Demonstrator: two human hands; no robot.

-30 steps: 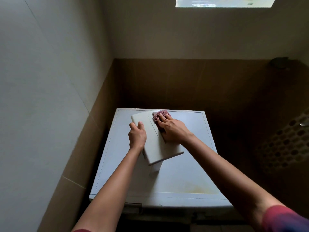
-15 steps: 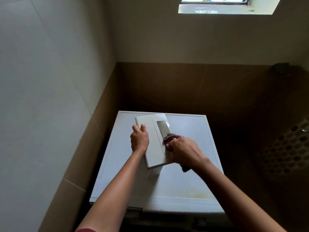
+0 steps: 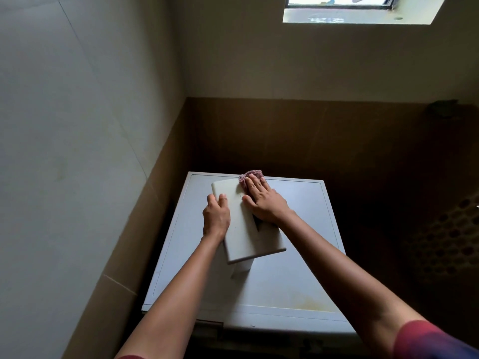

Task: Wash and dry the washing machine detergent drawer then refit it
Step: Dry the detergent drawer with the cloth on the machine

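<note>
Here the detergent drawer point(image 3: 246, 242) lies on the washing machine top point(image 3: 298, 275) at centre frame, its long axis running toward the upper frame. The left grip point(image 3: 216, 216) curls round its left edge. The right grip point(image 3: 264, 200), fingers flat, presses the cloth point(image 3: 251, 175) at its far end.

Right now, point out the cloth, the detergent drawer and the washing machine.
cloth point(image 3: 251, 174): head view, on its bunched far end.
detergent drawer point(image 3: 246, 242): head view, on its bare flat white face.
washing machine point(image 3: 285, 286): head view, on its bare top.
</note>
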